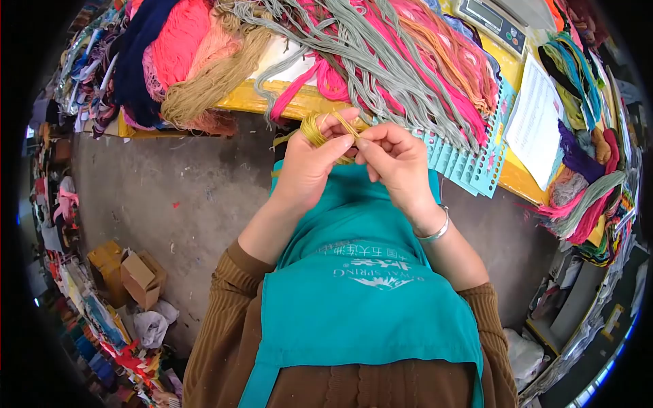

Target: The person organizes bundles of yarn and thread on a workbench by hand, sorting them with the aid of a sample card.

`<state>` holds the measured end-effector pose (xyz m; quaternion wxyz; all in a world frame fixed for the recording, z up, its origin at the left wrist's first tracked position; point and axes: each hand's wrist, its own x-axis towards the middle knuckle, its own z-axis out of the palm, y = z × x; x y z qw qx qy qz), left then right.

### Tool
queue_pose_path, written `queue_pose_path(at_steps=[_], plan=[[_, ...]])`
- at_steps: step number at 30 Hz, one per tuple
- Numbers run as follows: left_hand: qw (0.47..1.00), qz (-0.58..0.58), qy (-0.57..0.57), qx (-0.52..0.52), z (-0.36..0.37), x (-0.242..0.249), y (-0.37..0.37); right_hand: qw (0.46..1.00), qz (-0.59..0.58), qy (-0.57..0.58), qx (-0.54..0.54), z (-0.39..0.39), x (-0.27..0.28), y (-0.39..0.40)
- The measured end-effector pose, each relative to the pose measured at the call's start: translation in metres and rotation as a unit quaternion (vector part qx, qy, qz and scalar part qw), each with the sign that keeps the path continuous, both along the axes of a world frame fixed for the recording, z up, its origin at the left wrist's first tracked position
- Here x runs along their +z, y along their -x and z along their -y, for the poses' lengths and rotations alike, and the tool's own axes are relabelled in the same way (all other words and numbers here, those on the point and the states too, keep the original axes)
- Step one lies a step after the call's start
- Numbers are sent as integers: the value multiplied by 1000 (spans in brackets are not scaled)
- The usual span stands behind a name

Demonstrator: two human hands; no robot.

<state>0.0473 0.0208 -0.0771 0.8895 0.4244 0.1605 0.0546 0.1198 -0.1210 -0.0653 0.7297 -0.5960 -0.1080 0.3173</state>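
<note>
A small skein of yellow-green thread is looped around the fingers of my left hand, whose thumb and fingers close on it. My right hand meets it fingertip to fingertip, pinching strands of the same thread between thumb and index finger. Both hands are held above my teal apron, just short of the table edge. Beyond them, grey thread hanks and bright pink ones lie across the table. Teal cards with punched holes lie under the hanks, right of my hands.
A digital scale stands at the back right of the yellow table, near a printed sheet. More coloured hanks are piled at the right. Cardboard boxes and a white plastic bag sit on the floor at the left.
</note>
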Motion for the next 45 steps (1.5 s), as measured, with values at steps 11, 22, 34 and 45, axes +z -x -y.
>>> queue_pose_path(at_steps=[11, 22, 34, 45], plan=[[1000, -7, -22, 5, 2, 2, -1, 999, -38, -15, -1, 0, -3, 1], [1000, 15, 6, 6, 7, 8, -2, 999, 40, -21, -30, 1, -4, 6], [998, 28, -52, 14, 4, 2, 1, 989, -145, -37, -5, 5, 10, 1], [983, 19, -170, 62, 6, 0, 2, 996, -71, -26, -53, 4, -1, 5]])
